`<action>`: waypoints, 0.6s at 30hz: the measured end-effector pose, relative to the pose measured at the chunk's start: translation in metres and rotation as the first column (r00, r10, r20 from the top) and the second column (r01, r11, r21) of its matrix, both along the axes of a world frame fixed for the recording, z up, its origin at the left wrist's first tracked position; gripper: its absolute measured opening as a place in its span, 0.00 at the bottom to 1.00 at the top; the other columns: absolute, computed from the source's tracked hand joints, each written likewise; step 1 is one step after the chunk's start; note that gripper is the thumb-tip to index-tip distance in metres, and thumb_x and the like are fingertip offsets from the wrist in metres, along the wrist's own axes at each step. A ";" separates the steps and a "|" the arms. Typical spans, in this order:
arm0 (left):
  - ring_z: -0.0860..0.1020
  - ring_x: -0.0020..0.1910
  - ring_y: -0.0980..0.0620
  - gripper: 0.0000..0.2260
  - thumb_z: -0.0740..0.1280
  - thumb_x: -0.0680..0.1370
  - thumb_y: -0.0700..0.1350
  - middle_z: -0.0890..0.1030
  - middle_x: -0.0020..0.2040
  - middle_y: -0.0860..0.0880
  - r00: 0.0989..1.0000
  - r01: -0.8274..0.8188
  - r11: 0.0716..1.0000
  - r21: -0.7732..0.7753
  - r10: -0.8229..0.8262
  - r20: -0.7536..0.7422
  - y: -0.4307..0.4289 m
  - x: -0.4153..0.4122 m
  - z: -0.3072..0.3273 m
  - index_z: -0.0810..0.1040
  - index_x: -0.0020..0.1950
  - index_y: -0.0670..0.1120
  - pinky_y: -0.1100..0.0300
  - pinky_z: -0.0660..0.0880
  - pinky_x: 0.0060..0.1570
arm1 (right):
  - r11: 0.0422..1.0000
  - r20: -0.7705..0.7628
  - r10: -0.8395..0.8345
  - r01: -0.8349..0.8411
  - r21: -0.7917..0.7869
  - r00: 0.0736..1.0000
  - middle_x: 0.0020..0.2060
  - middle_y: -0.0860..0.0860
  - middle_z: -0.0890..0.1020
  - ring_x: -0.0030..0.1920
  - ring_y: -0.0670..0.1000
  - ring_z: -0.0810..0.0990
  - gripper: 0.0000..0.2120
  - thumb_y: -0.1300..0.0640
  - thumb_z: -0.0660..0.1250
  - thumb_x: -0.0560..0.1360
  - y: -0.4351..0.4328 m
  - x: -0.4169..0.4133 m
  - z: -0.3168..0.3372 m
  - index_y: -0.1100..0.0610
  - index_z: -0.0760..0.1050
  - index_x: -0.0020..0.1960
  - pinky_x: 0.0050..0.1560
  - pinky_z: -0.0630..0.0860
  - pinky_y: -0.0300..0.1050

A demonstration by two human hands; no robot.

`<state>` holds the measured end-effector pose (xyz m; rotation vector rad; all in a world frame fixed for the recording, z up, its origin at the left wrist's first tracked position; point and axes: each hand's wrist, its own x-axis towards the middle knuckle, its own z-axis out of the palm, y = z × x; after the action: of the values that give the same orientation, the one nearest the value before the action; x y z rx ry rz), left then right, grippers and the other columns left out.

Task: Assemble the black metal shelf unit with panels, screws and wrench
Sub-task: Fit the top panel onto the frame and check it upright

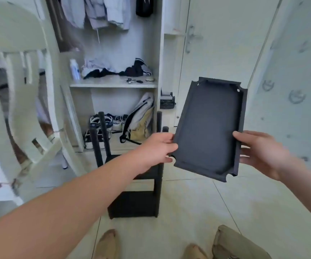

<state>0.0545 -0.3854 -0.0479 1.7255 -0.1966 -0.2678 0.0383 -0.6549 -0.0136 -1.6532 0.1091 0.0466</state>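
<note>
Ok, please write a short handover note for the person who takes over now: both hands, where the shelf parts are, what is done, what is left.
Left hand: grips the left edge of the black panel.
Right hand: pinches the panel's right edge.
Panel: in the air, tilted, its hollow side toward the camera, up and to the right of the shelf frame.
Frame: stands on the tiled floor before the open wardrobe.
Done: lower tiers are on the frame.
Left: the posts stick up bare, so this panel probably goes on them and then gets screwed.
Screws and wrench: not in view.
</note>
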 end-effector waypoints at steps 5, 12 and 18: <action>0.81 0.57 0.51 0.17 0.64 0.81 0.37 0.81 0.61 0.49 0.967 -0.188 0.976 -0.107 0.204 0.155 0.064 -0.020 0.050 0.75 0.69 0.49 0.52 0.81 0.55 | 0.992 0.078 0.073 -0.081 0.098 0.994 0.49 0.54 0.86 0.42 0.53 0.86 0.06 0.57 0.68 0.80 0.065 0.003 0.045 0.59 0.79 0.54 0.41 0.82 0.46; 0.82 0.59 0.49 0.15 0.57 0.86 0.41 0.79 0.66 0.51 0.890 -0.326 0.877 -0.355 0.411 0.199 0.124 -0.033 0.066 0.79 0.66 0.54 0.52 0.79 0.55 | 0.965 0.124 0.081 -0.109 0.239 0.989 0.56 0.58 0.85 0.52 0.59 0.86 0.14 0.56 0.69 0.80 0.140 0.022 0.074 0.64 0.79 0.61 0.51 0.82 0.53; 0.82 0.57 0.55 0.24 0.59 0.83 0.33 0.84 0.55 0.60 0.844 -0.306 0.876 -0.372 0.430 0.319 0.151 -0.009 0.068 0.79 0.61 0.62 0.53 0.80 0.57 | 0.928 0.150 0.112 -0.158 0.336 0.982 0.53 0.57 0.86 0.48 0.57 0.87 0.12 0.56 0.67 0.81 0.176 0.048 0.079 0.63 0.80 0.59 0.49 0.81 0.53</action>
<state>0.0453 -0.2344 0.0197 1.4491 -0.1780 0.3914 0.0867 -0.4789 0.0652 -1.3029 -0.1077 0.0609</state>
